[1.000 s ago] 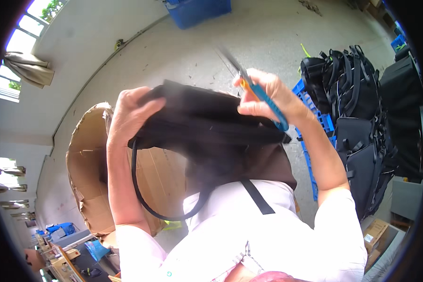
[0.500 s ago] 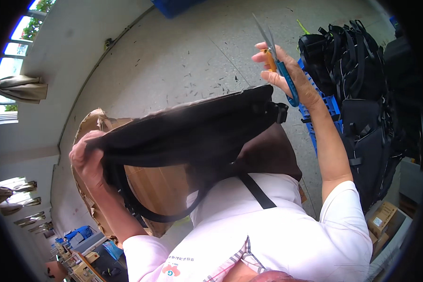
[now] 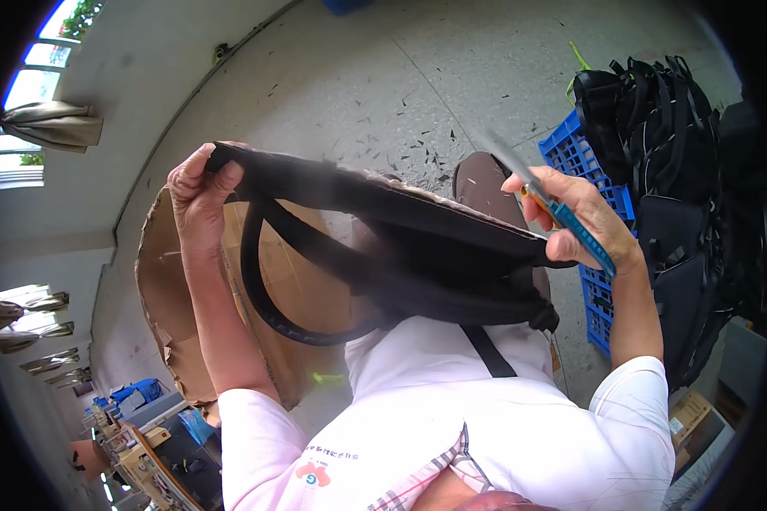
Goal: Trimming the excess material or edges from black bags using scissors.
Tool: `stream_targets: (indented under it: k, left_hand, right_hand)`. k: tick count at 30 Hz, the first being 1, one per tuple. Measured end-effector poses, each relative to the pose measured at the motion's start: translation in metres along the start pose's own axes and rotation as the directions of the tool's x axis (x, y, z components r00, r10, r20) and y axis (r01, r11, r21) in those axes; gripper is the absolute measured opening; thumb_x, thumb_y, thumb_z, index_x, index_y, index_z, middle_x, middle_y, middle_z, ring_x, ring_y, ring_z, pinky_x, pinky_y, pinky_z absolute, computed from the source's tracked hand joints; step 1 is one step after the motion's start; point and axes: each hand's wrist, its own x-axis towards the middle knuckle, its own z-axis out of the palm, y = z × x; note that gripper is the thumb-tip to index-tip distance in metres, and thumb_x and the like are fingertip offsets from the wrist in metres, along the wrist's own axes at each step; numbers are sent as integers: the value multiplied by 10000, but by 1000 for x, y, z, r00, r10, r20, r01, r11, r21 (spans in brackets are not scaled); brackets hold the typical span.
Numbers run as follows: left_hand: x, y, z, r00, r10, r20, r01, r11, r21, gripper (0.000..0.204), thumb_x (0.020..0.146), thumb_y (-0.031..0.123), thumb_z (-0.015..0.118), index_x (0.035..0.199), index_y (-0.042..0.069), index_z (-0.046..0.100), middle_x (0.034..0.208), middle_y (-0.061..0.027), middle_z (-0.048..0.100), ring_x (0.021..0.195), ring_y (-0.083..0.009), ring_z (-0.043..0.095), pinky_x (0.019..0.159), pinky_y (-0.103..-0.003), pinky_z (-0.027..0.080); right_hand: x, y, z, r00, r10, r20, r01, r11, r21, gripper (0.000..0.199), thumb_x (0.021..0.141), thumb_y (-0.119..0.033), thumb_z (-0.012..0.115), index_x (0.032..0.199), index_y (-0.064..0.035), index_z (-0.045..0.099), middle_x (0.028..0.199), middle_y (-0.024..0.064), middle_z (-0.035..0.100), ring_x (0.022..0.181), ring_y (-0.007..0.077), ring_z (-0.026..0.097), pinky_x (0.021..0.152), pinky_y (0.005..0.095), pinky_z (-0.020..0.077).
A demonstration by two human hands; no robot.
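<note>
A black fabric bag with straps stretches across my lap, its raw, pale-fringed edge turned up and away from me. At its far left corner my left hand pinches the cloth between thumb and fingers. A padded strap loops down below that hand. My right hand holds a pair of scissors with blue and orange handles. The blades point up and left, smeared by motion, above the bag's right end. Whether the right thumb touches the cloth I cannot tell.
A large opened cardboard box stands at my left. On the right, a blue plastic crate stands beside piled black backpacks. Dark scraps litter the floor ahead. A small carton sits at lower right.
My left hand has moved up and right, lifting the bag's left corner. My right hand with the scissors has come down toward the bag's right end. The bag's edge now slopes down to the right.
</note>
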Motion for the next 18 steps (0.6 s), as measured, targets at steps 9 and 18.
stream_targets:
  k: [9,18]
  left_hand:
    - [-11,-10,-1,1000,14,-18,-13,999,52,269,762,64,676,1005,181,668,877,-91,661,774,-130,589,714,-267,484]
    - [-21,-7,7,993,-23,-113,22,1000,-11,188,755,46,681,938,85,666,862,-61,656,800,-134,592,754,-261,474]
  right_hand:
    - [-10,-21,-5,983,-124,137,183,761,-622,864,504,-735,652,1035,-60,554,750,78,487,705,200,517,620,309,445]
    - [-19,-27,-8,979,-118,164,201,640,-741,712,562,-684,652,902,-63,566,675,62,530,643,194,549,573,305,452]
